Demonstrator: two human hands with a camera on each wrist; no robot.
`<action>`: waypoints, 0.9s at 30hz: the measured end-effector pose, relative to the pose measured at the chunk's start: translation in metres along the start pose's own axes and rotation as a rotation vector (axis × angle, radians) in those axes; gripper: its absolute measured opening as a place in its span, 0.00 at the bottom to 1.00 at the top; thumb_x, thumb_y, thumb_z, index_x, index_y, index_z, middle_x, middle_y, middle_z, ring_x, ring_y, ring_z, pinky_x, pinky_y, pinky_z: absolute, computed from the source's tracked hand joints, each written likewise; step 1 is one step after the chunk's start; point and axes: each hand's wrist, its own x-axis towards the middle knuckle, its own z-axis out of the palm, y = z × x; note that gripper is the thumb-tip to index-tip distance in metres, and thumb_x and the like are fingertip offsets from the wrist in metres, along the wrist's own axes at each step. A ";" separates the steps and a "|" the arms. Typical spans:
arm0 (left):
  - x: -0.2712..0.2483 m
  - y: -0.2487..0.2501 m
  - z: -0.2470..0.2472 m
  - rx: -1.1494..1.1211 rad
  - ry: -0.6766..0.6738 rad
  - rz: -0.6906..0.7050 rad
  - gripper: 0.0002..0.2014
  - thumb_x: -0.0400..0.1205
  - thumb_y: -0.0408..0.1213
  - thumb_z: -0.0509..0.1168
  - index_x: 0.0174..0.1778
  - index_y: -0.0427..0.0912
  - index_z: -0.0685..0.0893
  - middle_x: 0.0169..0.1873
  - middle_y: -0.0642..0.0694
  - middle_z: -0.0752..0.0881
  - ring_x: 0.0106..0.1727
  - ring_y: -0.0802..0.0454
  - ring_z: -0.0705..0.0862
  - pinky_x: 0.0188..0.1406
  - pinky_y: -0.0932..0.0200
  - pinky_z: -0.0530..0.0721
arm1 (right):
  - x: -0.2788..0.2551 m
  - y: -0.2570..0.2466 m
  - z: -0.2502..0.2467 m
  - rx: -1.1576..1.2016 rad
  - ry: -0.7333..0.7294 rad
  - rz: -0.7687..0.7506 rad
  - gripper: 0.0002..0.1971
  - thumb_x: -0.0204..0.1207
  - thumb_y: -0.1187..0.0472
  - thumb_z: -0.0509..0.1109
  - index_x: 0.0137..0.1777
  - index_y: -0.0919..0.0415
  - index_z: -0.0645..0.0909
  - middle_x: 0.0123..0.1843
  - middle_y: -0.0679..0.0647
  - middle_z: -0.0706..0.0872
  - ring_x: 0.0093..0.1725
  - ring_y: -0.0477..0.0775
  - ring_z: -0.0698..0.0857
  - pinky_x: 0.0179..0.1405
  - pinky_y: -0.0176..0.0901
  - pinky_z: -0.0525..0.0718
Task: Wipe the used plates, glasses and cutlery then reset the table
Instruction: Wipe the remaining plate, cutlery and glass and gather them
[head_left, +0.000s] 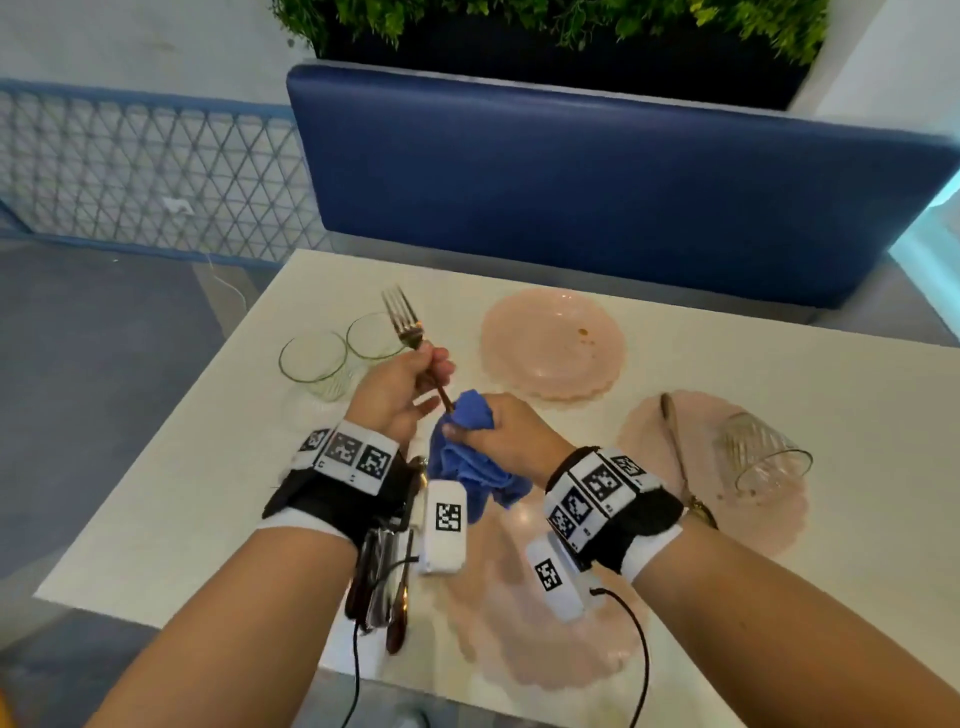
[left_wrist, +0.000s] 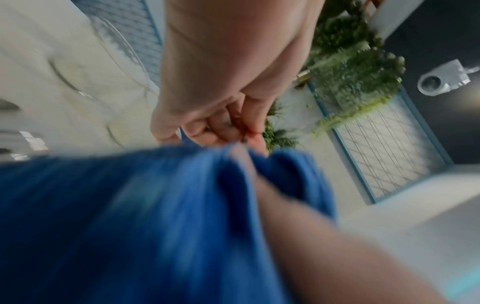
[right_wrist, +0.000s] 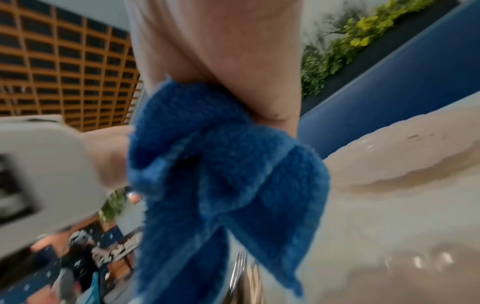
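Head view shows us mid-wipe on one fork (head_left: 407, 325): our left hand (head_left: 397, 387) has its fingers curled round the handle, tines up, while our right hand (head_left: 506, 434) is closed on the blue cloth (head_left: 470, 457), bunched around the handle's lower end, above the bench (head_left: 727, 358). We judge the task is early. The far pink plate (head_left: 553, 343) carries brown spots, the right-hand plate (head_left: 717, 467) has smears, a tipped glass (head_left: 761, 457) and a spoon (head_left: 675, 441) on it, and a third plate (head_left: 524, 639) lies under our wrists. Two upright glasses (head_left: 337, 356) stand close together at the left, just behind the fork hand. More cutlery (head_left: 384, 587) lies near the front-left edge, partly hidden. Open room lies on the right and far-left bench; the nearby glasses and near edge crowd our left side.
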 end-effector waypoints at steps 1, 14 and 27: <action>-0.003 0.004 -0.016 -0.052 0.037 -0.004 0.14 0.87 0.39 0.55 0.37 0.41 0.79 0.18 0.54 0.85 0.34 0.57 0.78 0.38 0.62 0.77 | -0.005 0.000 0.009 -0.014 -0.036 0.016 0.12 0.77 0.54 0.71 0.35 0.59 0.79 0.34 0.55 0.83 0.35 0.52 0.80 0.40 0.43 0.78; -0.043 -0.081 -0.136 0.731 0.140 0.033 0.08 0.80 0.37 0.67 0.39 0.39 0.87 0.33 0.43 0.89 0.37 0.47 0.89 0.49 0.50 0.88 | -0.043 -0.015 0.020 0.283 0.216 0.048 0.17 0.80 0.59 0.67 0.48 0.78 0.82 0.37 0.65 0.89 0.34 0.53 0.87 0.37 0.42 0.83; -0.016 -0.092 -0.109 1.107 0.185 0.071 0.13 0.79 0.35 0.67 0.57 0.34 0.76 0.49 0.40 0.83 0.52 0.43 0.83 0.49 0.56 0.78 | -0.052 0.007 -0.007 0.532 0.377 0.246 0.07 0.80 0.55 0.66 0.52 0.57 0.80 0.45 0.60 0.88 0.40 0.57 0.88 0.36 0.49 0.88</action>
